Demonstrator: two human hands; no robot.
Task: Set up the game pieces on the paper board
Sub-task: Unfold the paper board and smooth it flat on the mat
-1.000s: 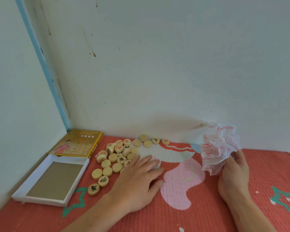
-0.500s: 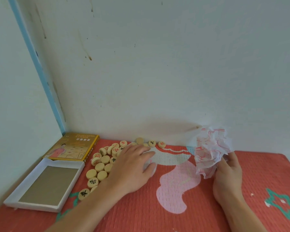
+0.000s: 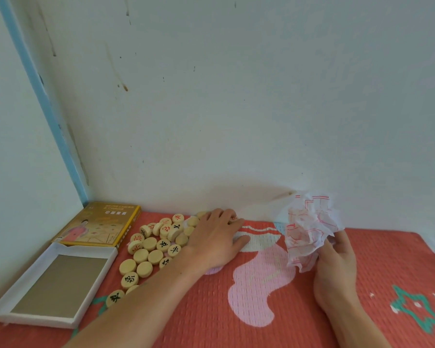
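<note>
We see a red quilted mat [image 3: 362,285] bearing pale round wooden game pieces [image 3: 150,256], an open white cardboard tray [image 3: 86,250] and a yellow printed box lid [image 3: 98,224].

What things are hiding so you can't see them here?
Head view:
- Some game pieces lie under the left hand and forearm.
- The paper board is crumpled in the right hand, so its grid is unreadable.
- Several pieces show blank tops; their characters are hidden.

Left corner's pretty jammed, white box tray [image 3: 0,316], yellow lid [image 3: 98,224] and the heap of wooden pieces [image 3: 150,252] packed against the walls [image 3: 236,121] with the left hand [image 3: 216,243] lying on their right edge, so open mat [image 3: 266,330] runs between that hand and the crumpled paper board [image 3: 308,229] gripped by the right hand [image 3: 337,270].
</note>
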